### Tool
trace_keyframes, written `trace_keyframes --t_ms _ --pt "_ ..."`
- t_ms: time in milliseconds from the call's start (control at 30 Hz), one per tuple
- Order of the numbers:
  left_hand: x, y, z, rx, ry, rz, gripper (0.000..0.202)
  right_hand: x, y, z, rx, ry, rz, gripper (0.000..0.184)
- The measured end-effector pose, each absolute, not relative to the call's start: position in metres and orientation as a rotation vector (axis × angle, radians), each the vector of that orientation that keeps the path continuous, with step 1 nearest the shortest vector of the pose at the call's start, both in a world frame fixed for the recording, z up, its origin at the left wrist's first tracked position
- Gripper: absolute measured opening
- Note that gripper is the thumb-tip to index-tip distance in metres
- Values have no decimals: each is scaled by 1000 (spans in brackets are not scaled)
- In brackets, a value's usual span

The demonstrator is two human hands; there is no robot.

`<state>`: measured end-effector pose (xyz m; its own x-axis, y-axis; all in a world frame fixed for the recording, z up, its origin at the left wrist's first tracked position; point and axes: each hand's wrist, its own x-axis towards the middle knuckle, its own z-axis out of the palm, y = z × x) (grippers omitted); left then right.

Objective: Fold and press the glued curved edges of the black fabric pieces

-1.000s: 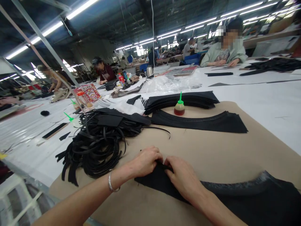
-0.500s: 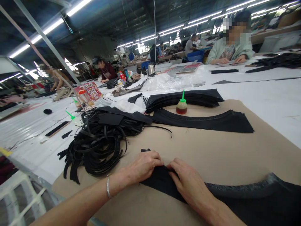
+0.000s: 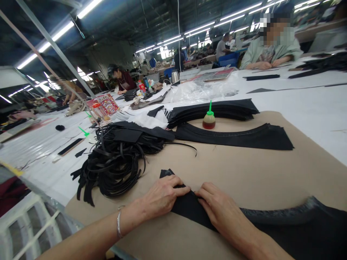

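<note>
A long black panel (image 3: 191, 209), perhaps leather or fabric, lies on the brown sheet (image 3: 244, 169) before me. Its curved upper edge carries a greyish, rough-looking band towards the right. My left hand (image 3: 162, 193), with a bracelet at the wrist, grips this edge near the panel's left end, thumb and index finger at the fold. Close by on the right, my right hand (image 3: 221, 204) has its fingertips pinched on the same edge. A small gap separates the two hands. The fingers hide part of the edge.
Beyond my hands lie a curved black panel (image 3: 244, 139) and a stack of panels (image 3: 217, 110), with a green-tipped bottle (image 3: 209, 122) between them. Black strips (image 3: 116, 166) heap on the left. Clear plastic (image 3: 200, 92) lies farther back. A co-worker in pale green (image 3: 273, 54) sits opposite.
My left hand has shifted slightly down, its index finger now stretched along the edge. My right hand has moved a little right. The panel's far left end shows more. The view has tilted slightly.
</note>
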<state>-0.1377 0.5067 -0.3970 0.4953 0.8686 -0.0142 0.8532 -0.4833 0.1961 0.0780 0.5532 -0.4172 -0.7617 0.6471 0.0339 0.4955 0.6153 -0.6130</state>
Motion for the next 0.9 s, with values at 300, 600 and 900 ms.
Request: trace_keyframes --t_ms 300,600,900 --pt "-135 498 -408 2551 1533 261 44 91 557 -418 -874 -2568 909 21" --pt "-125 501 -406 2490 1428 304 45 100 556 -424 -812 -2614 801 24" --pt "-106 487 -400 2535 1582 167 50 113 557 -425 -764 -2591 802 24"
